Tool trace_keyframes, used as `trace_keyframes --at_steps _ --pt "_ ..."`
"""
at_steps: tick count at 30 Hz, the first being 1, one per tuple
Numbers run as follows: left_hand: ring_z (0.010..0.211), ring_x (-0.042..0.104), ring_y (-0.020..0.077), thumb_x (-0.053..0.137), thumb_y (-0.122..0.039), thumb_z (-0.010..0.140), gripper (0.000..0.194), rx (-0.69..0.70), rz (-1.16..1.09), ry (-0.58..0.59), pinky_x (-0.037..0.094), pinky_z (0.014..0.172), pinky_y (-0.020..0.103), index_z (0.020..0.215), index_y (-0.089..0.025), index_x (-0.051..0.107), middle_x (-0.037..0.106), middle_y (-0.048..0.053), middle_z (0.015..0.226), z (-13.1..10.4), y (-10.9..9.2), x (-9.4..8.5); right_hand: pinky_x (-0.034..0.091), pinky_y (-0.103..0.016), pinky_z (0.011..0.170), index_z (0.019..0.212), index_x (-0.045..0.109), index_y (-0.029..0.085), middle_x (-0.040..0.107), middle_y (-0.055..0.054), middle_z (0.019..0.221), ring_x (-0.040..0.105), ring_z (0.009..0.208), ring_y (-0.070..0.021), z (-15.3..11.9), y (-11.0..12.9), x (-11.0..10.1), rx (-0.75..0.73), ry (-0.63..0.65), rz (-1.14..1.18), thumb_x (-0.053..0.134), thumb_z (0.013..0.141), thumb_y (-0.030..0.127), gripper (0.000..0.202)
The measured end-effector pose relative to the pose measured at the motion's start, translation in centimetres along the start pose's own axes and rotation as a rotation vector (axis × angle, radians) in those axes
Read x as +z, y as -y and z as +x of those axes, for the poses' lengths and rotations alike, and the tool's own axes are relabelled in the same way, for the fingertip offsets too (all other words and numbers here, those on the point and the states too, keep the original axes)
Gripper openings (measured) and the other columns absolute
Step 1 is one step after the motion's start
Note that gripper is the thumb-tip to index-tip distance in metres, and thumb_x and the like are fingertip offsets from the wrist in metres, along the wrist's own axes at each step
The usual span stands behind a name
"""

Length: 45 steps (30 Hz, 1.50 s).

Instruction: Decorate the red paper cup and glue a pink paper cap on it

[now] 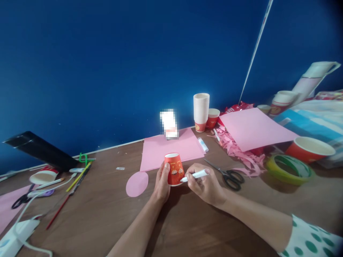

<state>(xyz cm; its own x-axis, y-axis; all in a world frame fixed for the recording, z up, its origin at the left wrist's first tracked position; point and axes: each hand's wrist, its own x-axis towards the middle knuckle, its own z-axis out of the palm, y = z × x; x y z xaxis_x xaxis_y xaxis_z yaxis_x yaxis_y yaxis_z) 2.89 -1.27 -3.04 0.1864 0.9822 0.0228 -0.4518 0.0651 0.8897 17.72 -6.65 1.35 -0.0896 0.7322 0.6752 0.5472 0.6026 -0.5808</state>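
Red paper cup (175, 167), seen in the head view, stands near the middle of a brown wooden table (107, 210), apparently upside down: its narrower end is up, its wider rim below. It leans slightly, between the person's two hands.

The left hand (160, 185) grips the cup from its left side. The thumb lies along the near face and the other fingers go behind, mostly hidden, so the cup sits between them. This hold probably steadies it while leaving the printed front and right side uncovered.

The right hand (202, 184) has its fingers bent and pinching a white marker (198, 174) much as one holds a pen, likely for fine control. The marker slants down to the left, its tip at the cup's lower right edge; whether it touches cannot be told. The right fingers themselves are just beside the cup, apart from it.

Around them, a pink paper circle (137, 184) lies flat left of the left hand, pink sheets (158, 153) lie behind the cup, and black-handled scissors (232, 179) rest beyond the right hand, perhaps set there to leave the working spot free.
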Motion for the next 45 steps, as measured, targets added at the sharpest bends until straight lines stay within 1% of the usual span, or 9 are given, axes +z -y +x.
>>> trace_keyframes --at_steps 10,14,18,21,24,30,36,41,45 --pt "0.075 0.059 0.0163 0.057 -0.046 0.082 0.035 -0.021 0.037 0.033 0.044 0.076 0.03 0.096 -0.015 0.063 0.066 0.005 0.086 -0.07 -0.11 -0.04 0.042 -0.024 0.058 0.073 0.051 0.02 0.057 0.0 0.064 0.055 0.058 -0.0131 -0.11 -0.09 0.0 -0.002 -0.056 0.002 0.046 0.088 0.018 0.016" --pt "0.073 0.058 0.0153 0.057 -0.045 0.082 0.033 -0.014 0.025 0.018 0.044 0.073 0.028 0.094 -0.015 0.062 0.065 0.003 0.082 0.03 -0.04 -0.12 0.042 -0.024 0.058 0.072 0.05 0.019 0.057 0.0 0.063 0.053 0.058 -0.0129 -0.04 -0.19 0.0 -0.02 -0.038 -0.002 0.045 0.088 0.018 0.017" --pt "0.071 0.056 0.0133 0.058 -0.044 0.081 0.03 -0.027 -0.042 -0.009 0.043 0.07 0.026 0.089 -0.015 0.061 0.063 0.002 0.079 0.13 -0.07 -0.12 0.039 -0.024 0.057 0.07 0.049 0.019 0.054 0.0 0.061 0.05 0.057 -0.0125 0.13 -0.13 -0.05 -0.036 0.032 -0.008 0.045 0.087 0.017 0.018" --pt "0.073 0.057 0.0133 0.057 -0.043 0.082 0.029 -0.032 -0.062 -0.003 0.044 0.072 0.026 0.088 -0.015 0.06 0.063 0.002 0.08 0.13 -0.18 -0.04 0.039 -0.025 0.057 0.07 0.049 0.019 0.054 0.0 0.061 0.05 0.057 -0.0127 0.18 -0.09 -0.07 -0.021 0.052 -0.019 0.044 0.087 0.018 0.018" --pt "0.073 0.058 0.0137 0.058 -0.045 0.081 0.032 -0.035 -0.028 0.015 0.045 0.072 0.027 0.092 -0.015 0.061 0.063 0.003 0.081 0.14 -0.25 -0.06 0.04 -0.025 0.058 0.07 0.049 0.019 0.055 -0.001 0.062 0.05 0.058 -0.0129 0.11 -0.11 -0.03 -0.026 0.041 -0.02 0.043 0.088 0.018 0.019" --pt "0.065 0.056 0.0125 0.066 -0.044 0.075 0.032 -0.038 0.039 -0.006 0.044 0.066 0.026 0.092 -0.017 0.059 0.059 -0.001 0.072 0.03 -0.28 -0.2 0.04 -0.024 0.058 0.07 0.05 0.019 0.056 -0.001 0.062 0.052 0.058 -0.0128 0.0 -0.04 -0.05 -0.001 0.03 -0.006 0.043 0.088 0.018 0.02" --pt "0.063 0.054 0.0115 0.066 -0.046 0.074 0.034 -0.061 0.038 -0.025 0.043 0.066 0.025 0.091 -0.017 0.06 0.058 -0.001 0.07 -0.16 -0.5 0.03 0.043 -0.023 0.061 0.074 0.051 0.019 0.058 0.0 0.066 0.055 0.06 -0.0121 -0.14 -0.38 0.0 0.008 -0.036 -0.004 0.046 0.088 0.018 0.015" --pt "0.06 0.051 0.0101 0.065 -0.044 0.076 0.031 -0.06 0.042 -0.015 0.042 0.063 0.023 0.091 -0.017 0.06 0.055 -0.002 0.067 -0.14 -0.5 0.05 0.043 -0.023 0.059 0.073 0.052 0.019 0.057 0.0 0.064 0.055 0.058 -0.0117 -0.25 -0.59 0.07 0.054 -0.023 0.018 0.047 0.088 0.018 0.016" --pt "0.06 0.051 0.0098 0.065 -0.042 0.076 0.029 -0.056 0.025 -0.008 0.042 0.063 0.023 0.09 -0.017 0.06 0.055 -0.002 0.067 -0.16 -0.36 -0.09 0.042 -0.023 0.059 0.074 0.051 0.018 0.057 0.0 0.065 0.055 0.059 -0.0119 -0.16 -0.51 0.03 0.046 -0.019 0.02 0.046 0.088 0.018 0.015"
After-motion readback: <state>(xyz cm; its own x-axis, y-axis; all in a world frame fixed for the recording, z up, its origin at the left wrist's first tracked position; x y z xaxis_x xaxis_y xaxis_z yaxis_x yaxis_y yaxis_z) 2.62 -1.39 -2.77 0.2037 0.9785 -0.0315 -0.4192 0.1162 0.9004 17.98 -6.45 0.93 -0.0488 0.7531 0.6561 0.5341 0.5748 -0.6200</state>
